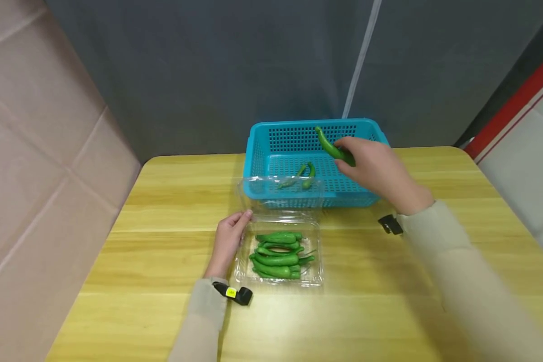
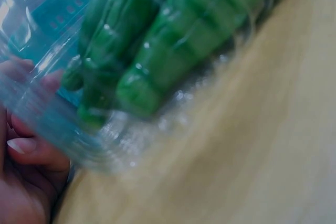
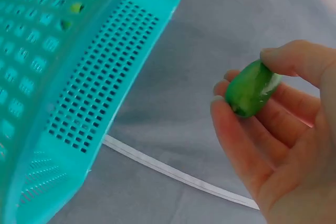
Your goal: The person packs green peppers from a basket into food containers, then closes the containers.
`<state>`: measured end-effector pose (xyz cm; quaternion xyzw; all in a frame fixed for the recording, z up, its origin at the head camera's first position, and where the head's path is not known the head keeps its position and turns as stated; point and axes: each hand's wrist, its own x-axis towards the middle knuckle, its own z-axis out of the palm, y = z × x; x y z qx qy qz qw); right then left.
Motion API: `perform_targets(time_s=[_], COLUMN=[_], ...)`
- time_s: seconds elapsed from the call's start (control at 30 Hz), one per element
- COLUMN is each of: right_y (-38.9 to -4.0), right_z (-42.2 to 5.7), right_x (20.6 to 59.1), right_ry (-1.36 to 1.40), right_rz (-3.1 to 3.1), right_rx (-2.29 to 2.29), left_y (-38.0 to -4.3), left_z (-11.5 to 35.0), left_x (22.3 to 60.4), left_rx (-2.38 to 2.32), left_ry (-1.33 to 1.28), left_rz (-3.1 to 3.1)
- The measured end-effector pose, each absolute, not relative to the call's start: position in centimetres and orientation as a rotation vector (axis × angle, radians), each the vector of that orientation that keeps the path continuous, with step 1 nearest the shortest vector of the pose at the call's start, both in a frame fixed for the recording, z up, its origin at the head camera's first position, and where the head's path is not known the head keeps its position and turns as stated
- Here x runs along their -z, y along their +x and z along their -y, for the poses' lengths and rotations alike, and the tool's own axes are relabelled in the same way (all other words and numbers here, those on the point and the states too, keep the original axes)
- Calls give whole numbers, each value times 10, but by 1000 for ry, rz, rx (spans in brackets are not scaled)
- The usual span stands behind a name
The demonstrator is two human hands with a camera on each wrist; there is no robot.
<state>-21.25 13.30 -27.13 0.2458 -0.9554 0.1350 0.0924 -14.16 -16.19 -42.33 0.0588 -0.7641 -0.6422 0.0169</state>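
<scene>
Fingers point(image 1: 345, 142) of the right hand point(image 1: 377, 168), right of centre in the frame, pinch a glossy, slightly curved green pepper point(image 1: 328, 144) against the thumb, its thin end pointing up and left; the grip is only as wide as the pepper, which hangs above the basket point(image 1: 294, 137). That basket is turquoise plastic, a rounded rectangle with square-holed walls, and two slimmer peppers point(image 1: 309, 176) lie inside (seen partly through clear plastic). Left hand point(image 1: 230, 237), below and left of centre, has its fingers curled at the edge of a thin, shiny clear box point(image 1: 311, 281), plastic caught between thumb and fingertips. The box's lid point(image 1: 278, 205) stands open, overlapping the basket's front wall, and smooth, plump peppers point(image 1: 276, 260) lie crosswise in its base. Both containers rest on a yellowish wood-grain table point(image 1: 366, 311) with rounded far corners. Beyond, a dark grey backdrop point(image 1: 208, 75) fills the top with one pale strip point(image 1: 362, 58); pinkish tiled wall point(image 1: 40, 151) occupies the left, and a red band point(image 1: 516, 103) slants at the right.
</scene>
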Motion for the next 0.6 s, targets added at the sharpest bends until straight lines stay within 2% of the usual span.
perform_targets(time_s=[0.3,0.6], right_y=[-181,-157], right_z=[-128,-123], right_x=[284,304], right_ry=[686,741], right_rz=[2679,2529], right_rx=[-583,-784], left_y=[-154,-155], left_z=[169,168], left_x=[450,453], left_rx=[1971,1970], left_ry=[201,198], left_rz=[2385,2363])
